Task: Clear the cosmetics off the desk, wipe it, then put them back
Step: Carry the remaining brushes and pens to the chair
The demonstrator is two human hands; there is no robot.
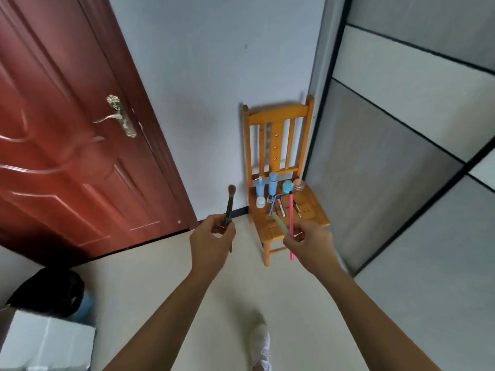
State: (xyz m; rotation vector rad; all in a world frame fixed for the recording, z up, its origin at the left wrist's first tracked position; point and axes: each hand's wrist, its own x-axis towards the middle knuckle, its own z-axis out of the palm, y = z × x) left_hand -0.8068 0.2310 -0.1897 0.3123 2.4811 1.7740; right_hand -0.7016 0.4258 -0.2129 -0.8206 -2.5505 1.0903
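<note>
**Brushes in both hands, chair ahead**

Cosmetics are split between the hands and a wooden chair (278, 112) standing against the wall. The left hand (211, 236) grips a dark-handled brush (229, 202) in curled fingers, bristles up. The right hand (308, 242) pinches two thin items together: a pink stick (291, 218) and a pale green stick (280, 222). Both hands are raised in front of the body, short of the chair and touching nothing on it.

On the seat stand two blue bottles (273, 182) near the backrest. A teal sponge (288, 186) and a clear jar (299, 184) sit to their right, and a white jar (260, 202) sits in front of the bottles. Several pencils and small tubes lie loose toward the middle of the seat; they are too small to name one by one.

The desk is not in view, so whether it has been wiped cannot be told. With most of the cosmetics parked on the chair and the person facing it with three more in hand, the likeliest reading is that clearing is nearly done and this is one of the last loads. If so, setting these down, wiping the desk and carrying everything back are all left. It could equally be the start of the return trip; the view does not settle which.

A red door (67, 129) is to the left, grey panels (401, 156) to the right, and a white box (45, 341) sits on the floor.
</note>
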